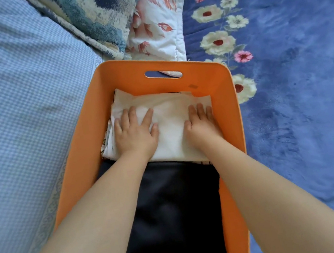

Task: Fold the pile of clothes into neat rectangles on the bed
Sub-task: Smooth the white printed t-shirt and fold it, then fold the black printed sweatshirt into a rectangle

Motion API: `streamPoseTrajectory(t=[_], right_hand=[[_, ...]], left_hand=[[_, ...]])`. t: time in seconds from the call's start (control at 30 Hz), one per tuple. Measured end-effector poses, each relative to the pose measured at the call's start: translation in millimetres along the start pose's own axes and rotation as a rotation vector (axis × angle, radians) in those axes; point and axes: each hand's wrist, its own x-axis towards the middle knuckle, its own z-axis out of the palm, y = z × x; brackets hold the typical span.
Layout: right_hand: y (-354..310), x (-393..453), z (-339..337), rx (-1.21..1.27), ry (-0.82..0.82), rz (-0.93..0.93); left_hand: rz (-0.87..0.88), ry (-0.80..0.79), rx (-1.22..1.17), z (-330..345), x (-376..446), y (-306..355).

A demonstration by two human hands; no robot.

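Both hands press flat on a folded white garment inside an orange basket.

The left hand and right hand lie palm-down on the folded white garment at the centre of the frame, fingers straight and slightly spread, gripping nothing; the cloth lies under the fingers and reaches beyond the fingertips towards the far wall. The orange basket holds this garment in its far half, on top of other folded pieces whose edges show at its left, and a folded dark garment in its near half. At the left lies a blue checked sheet, at the right a blue floral blanket, and above the basket a patterned blue cushion and a pink-flowered white quilt.
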Motion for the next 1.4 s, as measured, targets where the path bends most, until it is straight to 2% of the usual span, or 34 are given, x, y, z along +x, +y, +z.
streamPoseTrajectory(t=[0.1,0.17,0.3,0.5,0.87,1.07,1.23,1.4], right_hand=[[-1.5,-20.3,-12.4,-0.006,-0.014,-0.043],[-5.1,-42.5,-27.8,0.014,0.072,-0.114],[-3.5,-90.5,-87.8,0.080,0.245,-0.277],[73.3,-178.8,-194.4,0.087,0.462,-0.297],[321.4,-447.9,-368.2,0.009,0.833,-0.205],[426.9,-579.5,-434.4,-0.019,0.997,-0.133],[526.7,-693.5,-477.3,-0.103,1.076,0.069],[609.9,-773.1,-503.8,-0.045,1.163,0.261]], left_hand=[[-0.023,-0.066,0.026,-28.8,-16.8,3.6],[-0.081,-0.069,0.054,-55.5,-31.6,9.6],[-0.147,0.014,0.090,-113.6,-62.9,40.1],[-0.055,0.176,0.063,-194.7,-134.3,145.1],[0.381,0.467,-0.104,-305.4,-353.7,432.4],[0.612,0.581,-0.141,-359.6,-445.6,568.0],[0.838,0.606,-0.142,-402.1,-525.3,697.3],[1.046,0.601,-0.156,-413.5,-581.3,801.0]])
